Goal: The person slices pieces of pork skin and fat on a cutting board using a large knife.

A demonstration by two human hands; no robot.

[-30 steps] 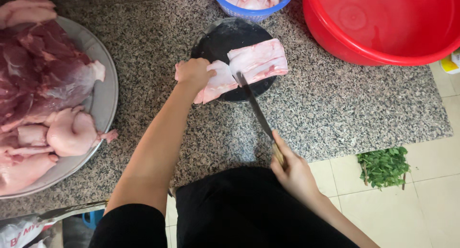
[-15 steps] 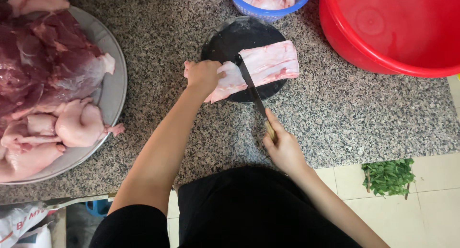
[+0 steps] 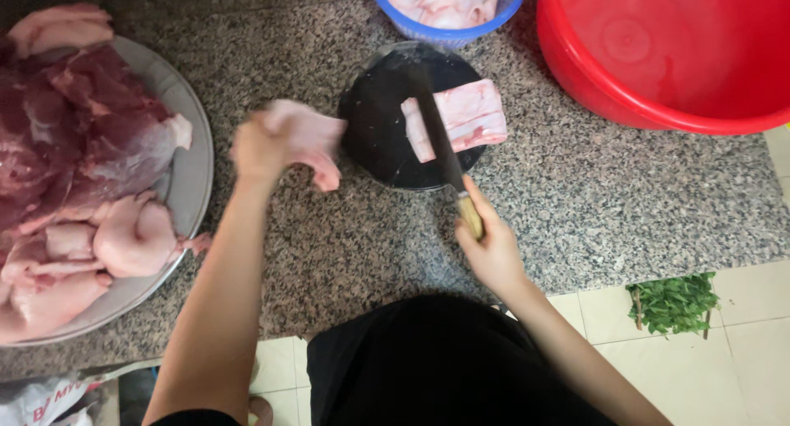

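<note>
My left hand (image 3: 259,146) grips a cut-off piece of pale raw pork (image 3: 313,142) and holds it over the granite slab, left of the round black cutting board (image 3: 374,121); both are blurred by motion. My right hand (image 3: 492,249) holds a knife (image 3: 444,150) by its wooden handle. The blade lies across the left end of a slab of pork (image 3: 461,117) resting on the board.
A large metal tray (image 3: 193,171) heaped with raw red and pink meat sits at the left. A blue basket (image 3: 448,32) of meat pieces stands behind the board and a big red basin (image 3: 666,88) at right. Green herbs (image 3: 673,302) lie on the tiled floor.
My left hand has pulled a cut piece of pork off the board and swung it left toward the tray. The knife still rests on the remaining slab.
</note>
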